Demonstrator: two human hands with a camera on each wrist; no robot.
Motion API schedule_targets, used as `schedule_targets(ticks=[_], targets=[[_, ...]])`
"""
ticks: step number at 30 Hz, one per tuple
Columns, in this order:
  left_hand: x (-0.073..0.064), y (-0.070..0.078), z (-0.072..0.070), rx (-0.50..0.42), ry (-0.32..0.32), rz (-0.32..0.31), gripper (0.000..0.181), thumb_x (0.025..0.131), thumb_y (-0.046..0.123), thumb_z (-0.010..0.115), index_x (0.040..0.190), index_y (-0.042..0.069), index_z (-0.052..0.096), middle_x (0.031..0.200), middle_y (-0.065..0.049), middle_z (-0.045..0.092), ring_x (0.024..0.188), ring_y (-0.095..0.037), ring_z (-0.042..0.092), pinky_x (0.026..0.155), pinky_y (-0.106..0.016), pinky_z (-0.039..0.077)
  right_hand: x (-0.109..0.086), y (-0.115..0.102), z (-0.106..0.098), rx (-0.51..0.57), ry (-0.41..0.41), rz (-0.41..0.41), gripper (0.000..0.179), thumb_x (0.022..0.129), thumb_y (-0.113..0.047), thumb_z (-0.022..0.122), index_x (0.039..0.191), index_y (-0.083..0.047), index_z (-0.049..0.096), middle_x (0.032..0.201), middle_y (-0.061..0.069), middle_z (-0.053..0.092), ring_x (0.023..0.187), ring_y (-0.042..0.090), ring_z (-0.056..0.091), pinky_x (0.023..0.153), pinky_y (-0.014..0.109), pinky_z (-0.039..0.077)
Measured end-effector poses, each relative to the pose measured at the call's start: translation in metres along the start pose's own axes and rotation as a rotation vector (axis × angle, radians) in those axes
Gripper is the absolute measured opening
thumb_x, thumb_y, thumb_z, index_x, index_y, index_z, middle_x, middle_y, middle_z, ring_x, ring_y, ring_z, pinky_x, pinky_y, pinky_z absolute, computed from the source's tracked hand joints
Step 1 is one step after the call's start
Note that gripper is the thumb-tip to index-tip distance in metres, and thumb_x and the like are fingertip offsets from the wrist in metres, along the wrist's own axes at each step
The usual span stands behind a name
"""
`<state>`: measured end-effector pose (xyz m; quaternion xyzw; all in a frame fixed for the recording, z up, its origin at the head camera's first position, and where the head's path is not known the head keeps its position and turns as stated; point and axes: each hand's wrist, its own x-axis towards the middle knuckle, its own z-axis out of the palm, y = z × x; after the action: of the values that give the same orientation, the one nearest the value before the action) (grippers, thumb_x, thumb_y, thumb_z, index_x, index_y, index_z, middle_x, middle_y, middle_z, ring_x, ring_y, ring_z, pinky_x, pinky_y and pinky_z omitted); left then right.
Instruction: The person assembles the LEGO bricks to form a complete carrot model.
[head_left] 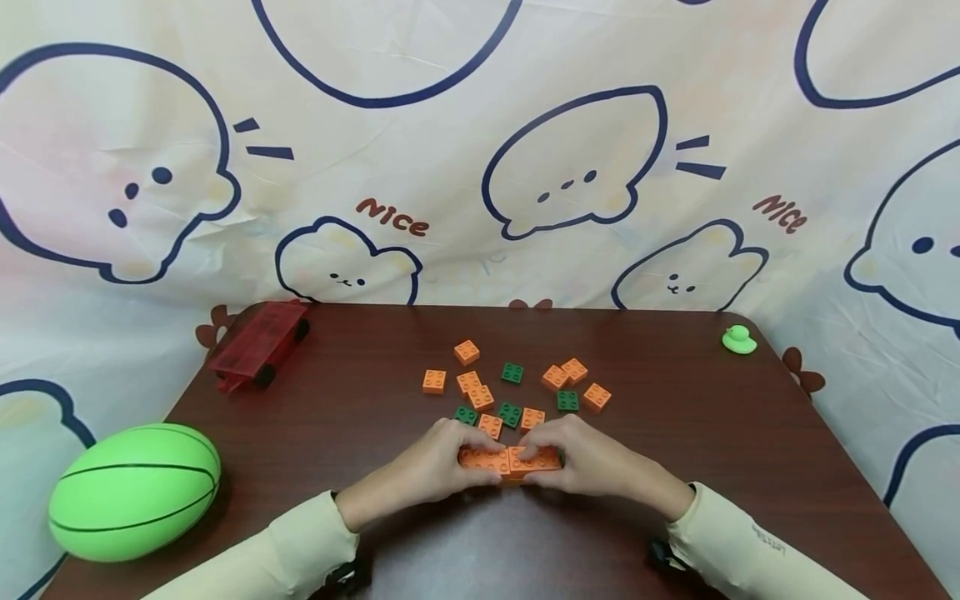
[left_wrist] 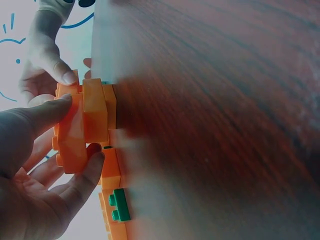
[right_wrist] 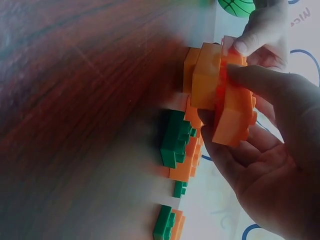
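In the head view, two long orange toy bricks lie end to end near the table's middle. My left hand (head_left: 435,460) pinches the left orange brick (head_left: 483,460) between thumb and fingers. The right orange brick (head_left: 534,462) is pinched the same way by my right hand (head_left: 596,460). Both wrist views show these bricks as the top layer; beneath them sit a middle orange brick (left_wrist: 95,112) and a lower orange brick (right_wrist: 190,70). Fingers partly hide the joint between layers, so I cannot tell whether the top ones are fully pressed down.
Loose orange bricks (head_left: 434,382) and green bricks (head_left: 567,401) lie scattered just beyond the hands. A green ball (head_left: 135,492) stands at the left, a red toy skateboard-like vehicle (head_left: 258,342) at the far left corner, and a green toy duck (head_left: 738,339) at the far right.
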<state>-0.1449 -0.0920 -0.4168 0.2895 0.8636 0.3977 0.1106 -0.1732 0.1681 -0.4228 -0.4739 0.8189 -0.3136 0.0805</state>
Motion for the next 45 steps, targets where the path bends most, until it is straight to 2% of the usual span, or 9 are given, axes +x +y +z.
schedule_targets(ticks=[6,12,19,23,30,39,45], targets=[[0.000,0.000,-0.001,0.008,0.002,-0.009,0.027,0.089,0.022,0.082,0.114,0.013,0.079,0.107,-0.001,0.080,0.088,-0.004,0.069,0.076,-0.022,0.056,0.003,0.000,0.001,0.013,0.001,0.003,0.014,0.089,-0.017,0.081,0.099,-0.022,0.073,0.098,-0.011,0.074,0.085,-0.003,0.063,0.075,0.018,0.055],[0.000,-0.001,-0.001,0.008,0.011,0.008,0.027,0.089,0.024,0.082,0.114,0.013,0.080,0.108,-0.002,0.080,0.092,-0.007,0.071,0.078,-0.023,0.056,0.006,-0.002,0.000,0.024,-0.020,0.022,0.014,0.088,-0.015,0.082,0.097,-0.021,0.073,0.095,-0.011,0.073,0.083,-0.003,0.062,0.074,0.018,0.055],[-0.001,-0.001,-0.001,-0.005,-0.002,-0.008,0.027,0.089,0.023,0.082,0.115,0.014,0.079,0.108,-0.001,0.080,0.089,-0.005,0.070,0.076,-0.021,0.055,0.006,-0.004,-0.001,0.003,-0.039,0.033,0.012,0.089,-0.024,0.082,0.096,-0.023,0.072,0.093,-0.013,0.071,0.079,-0.003,0.058,0.072,0.017,0.053],[-0.002,-0.002,0.000,-0.009,0.001,-0.017,0.027,0.089,0.023,0.082,0.115,0.014,0.079,0.108,-0.001,0.080,0.087,-0.004,0.069,0.075,-0.021,0.055,0.004,-0.005,0.002,-0.040,-0.023,0.014,0.016,0.088,-0.020,0.084,0.097,-0.022,0.072,0.096,-0.012,0.071,0.084,-0.003,0.060,0.074,0.017,0.053],[-0.004,-0.004,0.006,-0.027,-0.020,-0.029,0.029,0.090,0.025,0.082,0.116,0.014,0.079,0.109,-0.002,0.079,0.086,0.002,0.067,0.074,-0.020,0.054,-0.005,-0.005,0.011,-0.106,0.016,-0.058,0.025,0.082,-0.013,0.088,0.092,-0.021,0.066,0.089,-0.011,0.064,0.080,-0.002,0.054,0.070,0.013,0.048],[-0.003,-0.004,0.003,-0.019,-0.017,-0.021,0.029,0.090,0.025,0.082,0.116,0.014,0.079,0.109,-0.002,0.079,0.083,0.002,0.065,0.074,-0.020,0.054,-0.004,-0.006,0.011,-0.085,0.019,-0.029,0.023,0.083,-0.013,0.087,0.095,-0.020,0.069,0.092,-0.010,0.067,0.083,-0.003,0.057,0.073,0.015,0.052],[0.001,-0.002,0.001,-0.006,0.000,-0.007,0.029,0.089,0.024,0.082,0.116,0.013,0.079,0.110,-0.003,0.079,0.086,-0.001,0.067,0.075,-0.020,0.055,-0.005,-0.005,0.010,-0.150,0.047,-0.028,0.022,0.085,-0.015,0.086,0.096,-0.021,0.068,0.094,-0.011,0.065,0.084,-0.002,0.057,0.074,0.016,0.052]])
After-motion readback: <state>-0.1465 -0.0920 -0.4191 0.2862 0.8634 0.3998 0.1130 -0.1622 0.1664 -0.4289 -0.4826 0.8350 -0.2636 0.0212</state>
